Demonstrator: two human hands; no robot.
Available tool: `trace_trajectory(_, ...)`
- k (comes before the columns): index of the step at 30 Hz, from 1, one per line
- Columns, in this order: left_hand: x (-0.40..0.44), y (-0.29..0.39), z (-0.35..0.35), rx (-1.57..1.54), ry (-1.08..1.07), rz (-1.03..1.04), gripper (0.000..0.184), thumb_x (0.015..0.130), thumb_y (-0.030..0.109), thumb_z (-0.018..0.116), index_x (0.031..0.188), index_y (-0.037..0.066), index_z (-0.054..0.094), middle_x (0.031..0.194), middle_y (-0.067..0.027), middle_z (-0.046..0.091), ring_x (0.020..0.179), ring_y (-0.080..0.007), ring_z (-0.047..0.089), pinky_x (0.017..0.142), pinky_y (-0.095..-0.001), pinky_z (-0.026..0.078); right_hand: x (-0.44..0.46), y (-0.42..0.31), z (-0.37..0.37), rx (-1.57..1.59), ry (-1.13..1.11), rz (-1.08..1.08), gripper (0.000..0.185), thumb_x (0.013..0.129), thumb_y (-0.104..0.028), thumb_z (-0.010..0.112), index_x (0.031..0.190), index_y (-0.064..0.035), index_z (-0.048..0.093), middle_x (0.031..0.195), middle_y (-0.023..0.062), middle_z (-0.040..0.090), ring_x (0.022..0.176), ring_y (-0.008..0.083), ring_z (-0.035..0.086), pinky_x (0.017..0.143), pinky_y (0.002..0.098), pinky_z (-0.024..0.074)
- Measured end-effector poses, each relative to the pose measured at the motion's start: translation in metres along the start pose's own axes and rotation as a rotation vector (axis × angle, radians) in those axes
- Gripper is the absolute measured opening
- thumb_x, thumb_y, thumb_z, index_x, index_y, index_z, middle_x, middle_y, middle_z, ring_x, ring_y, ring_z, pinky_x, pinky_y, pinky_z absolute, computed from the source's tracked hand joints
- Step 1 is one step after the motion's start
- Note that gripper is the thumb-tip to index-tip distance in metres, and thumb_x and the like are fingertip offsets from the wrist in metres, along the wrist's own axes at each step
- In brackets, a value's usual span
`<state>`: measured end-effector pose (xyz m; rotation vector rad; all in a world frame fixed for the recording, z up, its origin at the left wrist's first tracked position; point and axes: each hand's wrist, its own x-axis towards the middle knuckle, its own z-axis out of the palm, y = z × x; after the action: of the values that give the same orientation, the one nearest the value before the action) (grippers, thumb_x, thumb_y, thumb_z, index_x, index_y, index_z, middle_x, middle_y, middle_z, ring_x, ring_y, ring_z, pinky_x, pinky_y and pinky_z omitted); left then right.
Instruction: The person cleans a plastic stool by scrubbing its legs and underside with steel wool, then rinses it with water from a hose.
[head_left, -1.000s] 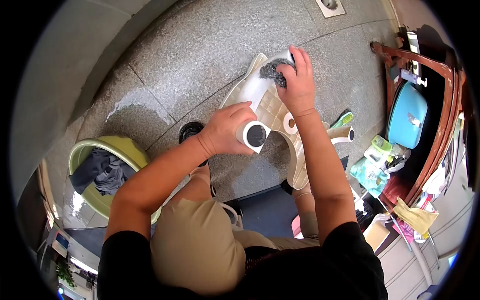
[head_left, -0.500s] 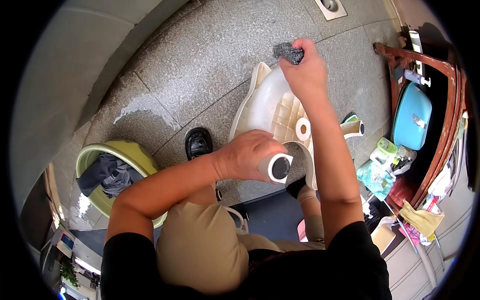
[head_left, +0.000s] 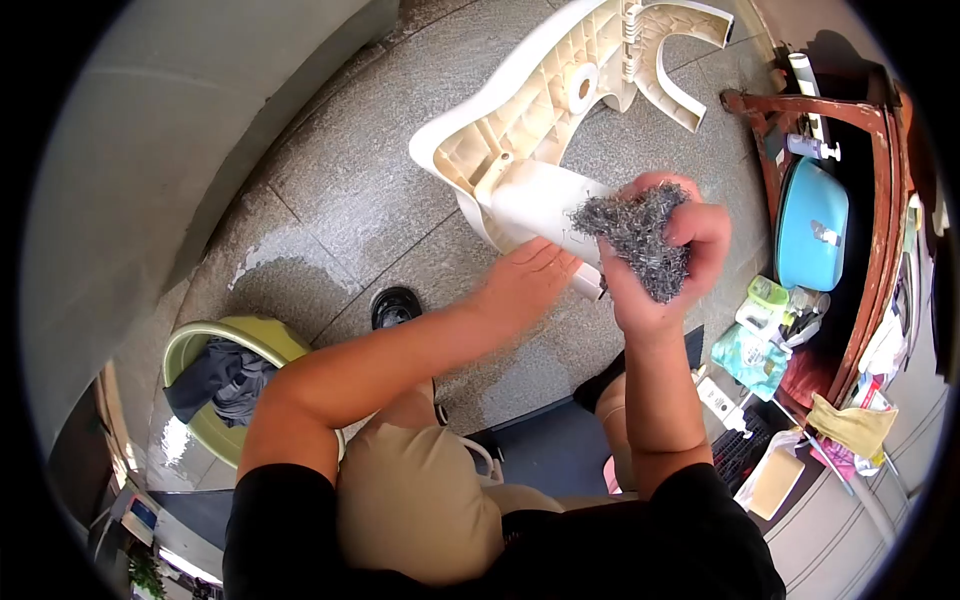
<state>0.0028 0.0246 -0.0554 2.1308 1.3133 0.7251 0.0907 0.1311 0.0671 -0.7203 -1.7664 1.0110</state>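
A white plastic folding stool point(head_left: 520, 95) with a ribbed, yellowed underside is raised and tilted above the floor. My left hand point(head_left: 530, 285) grips the end of its near leg point(head_left: 548, 200), with the fingertips on the leg's edge. In my right hand point(head_left: 690, 250) is a grey steel wool pad point(head_left: 645, 240), facing up between thumb and curled fingers. The pad's left edge overlaps the leg's end in view; whether they touch I cannot tell. The stool's other leg point(head_left: 655, 75) curves out at the top right.
To the left, a green tub point(head_left: 205, 345) holds dark cloth point(head_left: 225, 380). A red-brown wooden rack point(head_left: 870, 125) with a blue basin point(head_left: 815, 225) stands at the right. Beside it are a teal pouch point(head_left: 750, 358) and a beige tray point(head_left: 775, 480). My shoe point(head_left: 395, 307) rests on the stone floor.
The stool has been turned and lifted, its body now farther up and away. My right hand has come down toward me and rolled over, showing the pad. My left hand has moved to another grip.
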Motion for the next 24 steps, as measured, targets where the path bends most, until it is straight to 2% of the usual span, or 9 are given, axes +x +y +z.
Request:
trace_trajectory(1,-0.004,-0.003,-0.005,-0.004,-0.005,0.016,0.036,0.081,0.011,0.056,0.116,0.006,0.060,0.114,-0.0067,0.058,0.118,-0.0230,0.052,0.109,-0.0411,0.036,-0.006,0.000,-0.009,-0.009,-0.005,0.029,0.047,0.063,0.007,0.071,0.095,-0.0092,0.040,0.099,0.0205,0.056,0.088,0.0246,0.060,0.080,0.0347,0.0508)
trace_trajectory(4,-0.022,-0.011,-0.027,0.057,0.014,0.196,0.035,0.079,0.009,0.059,0.114,0.007,0.062,0.114,-0.0086,0.059,0.117,-0.0223,0.054,0.107,-0.0425,0.038,-0.036,0.016,-0.030,-0.068,0.056,0.117,0.047,0.064,0.008,0.070,0.095,-0.0098,0.039,0.100,0.0191,0.056,0.088,0.0235,0.060,0.079,0.0341,0.0507)
trace_trajectory(6,-0.037,-0.013,-0.034,-0.181,0.124,0.230,0.041,0.074,0.017,0.074,0.113,0.009,0.064,0.118,-0.0082,0.059,0.117,-0.0283,0.055,0.109,-0.0442,0.036,-0.053,0.030,-0.038,-0.044,0.145,0.170,0.047,0.064,0.007,0.072,0.095,-0.0098,0.041,0.102,0.0182,0.057,0.090,0.0228,0.060,0.079,0.0340,0.0500)
trace_trajectory(10,-0.021,0.003,-0.071,0.045,0.420,0.289,0.060,0.067,0.023,0.082,0.122,0.011,0.060,0.124,-0.0074,0.056,0.125,-0.0290,0.049,0.112,-0.0461,0.031,-0.073,0.045,-0.043,-0.222,-0.136,0.135,0.040,0.060,0.000,0.077,0.088,-0.0095,0.050,0.101,0.0157,0.059,0.086,0.0259,0.061,0.077,0.0311,0.0495)
trace_trajectory(12,0.013,0.002,-0.102,0.073,0.178,-0.124,0.074,0.065,0.026,0.084,0.132,0.014,0.055,0.137,-0.0057,0.050,0.136,-0.0289,0.039,0.116,-0.0475,0.026,-0.096,0.059,-0.043,-0.330,-0.242,0.221,0.038,0.057,-0.004,0.080,0.084,-0.0096,0.053,0.100,0.0136,0.060,0.081,0.0290,0.062,0.074,0.0326,0.0512)
trace_trajectory(18,0.030,-0.061,-0.059,0.313,-0.275,0.078,0.083,0.064,0.028,0.085,0.139,0.019,0.050,0.148,-0.0041,0.041,0.144,-0.0275,0.027,0.120,-0.0481,0.018,-0.076,0.036,-0.065,-0.361,-0.536,0.150,0.040,0.056,-0.006,0.081,0.084,-0.0113,0.054,0.105,0.0166,0.061,0.085,0.0345,0.062,0.077,0.0353,0.0519)
trace_trajectory(22,0.033,-0.088,-0.024,0.432,-0.106,0.356,0.055,0.070,0.014,0.074,0.123,0.019,0.059,0.130,-0.0012,0.056,0.131,-0.0208,0.045,0.121,-0.0443,0.020,-0.049,0.017,-0.057,-0.133,-0.371,0.067,0.037,0.054,-0.005,0.081,0.082,-0.0088,0.056,0.092,0.0124,0.059,0.080,0.0298,0.062,0.069,0.0351,0.0511)
trace_trajectory(23,0.039,-0.093,-0.035,0.339,-0.153,0.397,0.032,0.071,0.013,0.066,0.102,0.018,0.060,0.103,0.0022,0.060,0.105,-0.0164,0.056,0.112,-0.0378,0.034,-0.050,0.014,-0.062,-0.077,-0.308,0.160,0.037,0.058,-0.001,0.077,0.083,-0.0096,0.052,0.089,0.0123,0.059,0.083,0.0266,0.061,0.071,0.0337,0.0497)
trace_trajectory(24,0.044,-0.094,-0.045,0.335,-0.159,0.391,0.032,0.071,0.013,0.066,0.102,0.018,0.060,0.103,0.0022,0.060,0.105,-0.0164,0.056,0.112,-0.0378,0.034,-0.053,0.015,-0.066,-0.072,-0.309,0.167,0.037,0.058,-0.001,0.077,0.083,-0.0096,0.052,0.089,0.0123,0.059,0.083,0.0266,0.061,0.071,0.0337,0.0497)
